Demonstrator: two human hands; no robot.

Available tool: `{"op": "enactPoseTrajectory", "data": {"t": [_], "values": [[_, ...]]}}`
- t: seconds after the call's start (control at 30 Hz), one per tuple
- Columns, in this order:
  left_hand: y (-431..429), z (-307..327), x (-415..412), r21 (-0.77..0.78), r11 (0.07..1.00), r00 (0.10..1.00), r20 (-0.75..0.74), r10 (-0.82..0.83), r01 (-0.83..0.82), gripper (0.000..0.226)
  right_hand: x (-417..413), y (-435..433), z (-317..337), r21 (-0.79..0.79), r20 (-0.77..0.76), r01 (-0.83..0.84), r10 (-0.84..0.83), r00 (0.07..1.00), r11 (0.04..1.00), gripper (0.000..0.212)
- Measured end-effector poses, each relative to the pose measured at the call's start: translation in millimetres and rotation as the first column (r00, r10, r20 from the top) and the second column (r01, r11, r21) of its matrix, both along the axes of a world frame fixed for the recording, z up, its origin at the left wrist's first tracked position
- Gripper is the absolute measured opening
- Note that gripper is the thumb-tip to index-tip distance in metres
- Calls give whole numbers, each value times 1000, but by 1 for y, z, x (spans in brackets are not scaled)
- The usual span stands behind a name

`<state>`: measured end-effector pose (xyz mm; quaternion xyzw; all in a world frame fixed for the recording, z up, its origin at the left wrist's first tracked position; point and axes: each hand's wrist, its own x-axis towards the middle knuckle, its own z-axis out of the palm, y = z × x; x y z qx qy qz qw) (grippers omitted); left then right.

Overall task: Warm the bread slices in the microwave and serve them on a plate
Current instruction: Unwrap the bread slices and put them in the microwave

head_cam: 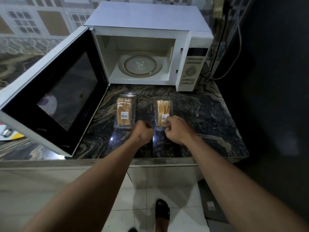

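Directly ahead on a dark marbled counter (209, 114) sit two clear plastic packs of sliced bread — the left pack (124, 111) untouched, the right pack (163, 111) being worked at its near end. Both hands are closed: the right hand (177, 129) pinches the wrapper there, the left hand (143, 133) fisted just beside it, perhaps gripping film too. Beyond, a white microwave (150, 47) stands open — turntable bare. Bread this light squashes easily; lift slices by their crusts.
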<state>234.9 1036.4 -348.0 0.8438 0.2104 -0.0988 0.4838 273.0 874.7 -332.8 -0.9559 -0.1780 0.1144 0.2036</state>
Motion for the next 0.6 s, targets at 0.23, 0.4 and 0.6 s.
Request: {"op": "enactPoseTrajectory", "data": {"t": [0.23,0.4,0.6], "values": [[-13,-7,2,-331,926,981,-121,149,-182,11,6,-1,-8,-32,8,14,-13,1000,999,14],[-22,-9,2,-411,859,953,-123,278,-304,11,8,-2,-11,-84,67,6,0,998,996,23],[-24,-14,3,-369,867,943,-127,309,-334,15,8,0,-5,-52,102,-6,11,995,999,14]]}}
